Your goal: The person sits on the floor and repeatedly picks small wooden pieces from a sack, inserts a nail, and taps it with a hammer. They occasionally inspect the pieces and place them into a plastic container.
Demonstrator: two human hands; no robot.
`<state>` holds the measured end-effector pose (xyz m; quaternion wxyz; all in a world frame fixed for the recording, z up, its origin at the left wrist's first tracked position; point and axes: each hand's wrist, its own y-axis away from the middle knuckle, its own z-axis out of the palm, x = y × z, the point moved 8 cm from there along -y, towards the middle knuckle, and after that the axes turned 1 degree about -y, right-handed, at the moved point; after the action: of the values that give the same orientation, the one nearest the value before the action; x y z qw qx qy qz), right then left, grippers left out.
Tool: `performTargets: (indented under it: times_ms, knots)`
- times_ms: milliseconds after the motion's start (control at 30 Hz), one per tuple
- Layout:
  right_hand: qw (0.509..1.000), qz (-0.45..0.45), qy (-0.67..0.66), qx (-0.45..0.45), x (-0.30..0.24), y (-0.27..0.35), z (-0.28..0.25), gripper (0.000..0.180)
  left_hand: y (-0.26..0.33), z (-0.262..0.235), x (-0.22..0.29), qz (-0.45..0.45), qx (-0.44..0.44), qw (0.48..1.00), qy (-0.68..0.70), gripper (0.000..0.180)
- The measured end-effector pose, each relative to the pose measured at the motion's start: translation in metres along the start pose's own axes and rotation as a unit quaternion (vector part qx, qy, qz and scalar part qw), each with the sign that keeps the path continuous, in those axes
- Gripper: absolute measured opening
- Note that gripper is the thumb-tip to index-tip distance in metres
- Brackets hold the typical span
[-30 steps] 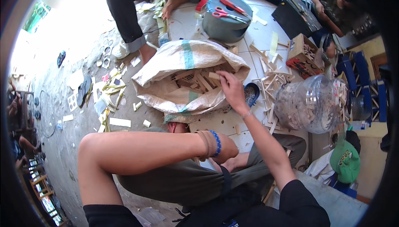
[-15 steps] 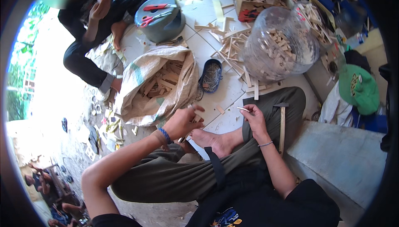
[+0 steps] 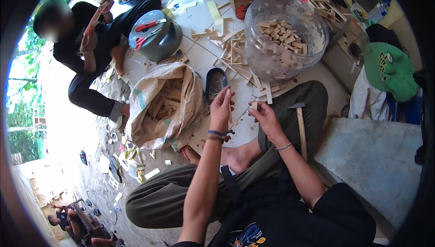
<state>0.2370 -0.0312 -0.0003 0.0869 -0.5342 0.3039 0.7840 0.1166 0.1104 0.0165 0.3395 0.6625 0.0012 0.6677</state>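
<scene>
Between finger and thumb, my right hand (image 3: pixel 266 119) pinches a small pale wooden piece (image 3: pixel 254 105) above my right shin. My left hand (image 3: pixel 220 111) is raised beside it, fingers drawn together; whatever they hold, if anything, is too small to make out. Just beyond the left hand sits a dark blue oval tray (image 3: pixel 209 84) with thin nails (image 3: pixel 216 81) in it, its near end partly covered by that hand. A hammer (image 3: pixel 301 131) with a wooden handle lies along my right thigh, touched by neither hand.
A woven sack (image 3: pixel 192 81) of wood offcuts stands left, a clear plastic tub (image 3: pixel 312 61) of small blocks far right. Loose wooden strips (image 3: pixel 233 47) lie between. Scissors (image 3: pixel 140 42) rest on an upturned grey bucket (image 3: pixel 165 43) near another person (image 3: pixel 86 66). A grey slab (image 3: pixel 371 156) is at right.
My left hand has swung right and up to the near end of the nail tray. The wooden piece in my right hand has turned, showing a broader face. The whole view has shifted slightly.
</scene>
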Motion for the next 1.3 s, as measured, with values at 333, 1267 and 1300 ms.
performTargets:
  times_ms: [333, 1267, 1300]
  knots:
    - [0.998, 0.001, -0.007, -0.059, -0.008, 0.009, 0.001, 0.041, 0.055, -0.017, -0.025, 0.052, -0.024, 0.998, 0.007, 0.039]
    - [0.976, 0.013, 0.219, 0.0, -0.008, -0.022, 0.011, 0.026, 0.023, -0.012, -0.043, 0.138, 0.017, 0.984, -0.111, 0.034]
    - [0.975, 0.016, 0.22, -0.001, -0.008, -0.022, 0.01, 0.026, 0.023, -0.011, -0.043, 0.134, 0.016, 0.984, -0.112, 0.035]
